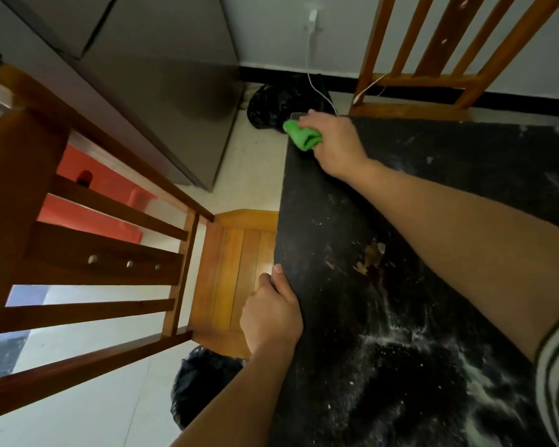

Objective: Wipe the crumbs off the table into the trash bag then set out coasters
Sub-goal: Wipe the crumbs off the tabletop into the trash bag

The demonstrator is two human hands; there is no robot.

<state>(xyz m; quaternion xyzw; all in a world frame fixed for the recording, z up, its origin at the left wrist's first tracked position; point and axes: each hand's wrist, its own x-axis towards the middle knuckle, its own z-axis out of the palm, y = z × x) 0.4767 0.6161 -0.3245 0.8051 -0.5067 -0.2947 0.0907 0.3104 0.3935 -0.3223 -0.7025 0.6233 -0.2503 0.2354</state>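
My right hand (pixel 334 141) is closed on a green cloth (pixel 300 135) at the far left corner of the black table (pixel 329 221). White crumbs and powder (pixel 397 343) streak the table near me, with brown flakes (pixel 370 256) around the middle. My left hand (pixel 271 314) grips the table's left edge, thumb on top. One black trash bag (pixel 281 104) lies on the floor just beyond the far corner. A second black bag (pixel 204 382) sits on the floor beneath my left forearm. No coasters are in view.
A wooden chair (pixel 233 262) is tucked at the table's left side, its slatted back toward me. Another wooden chair (pixel 433 59) stands at the far end. A grey cabinet (pixel 162 91) rises at the left, with a white cable (pixel 313 79) on the wall and an orange stool (pixel 91 201) behind the chair.
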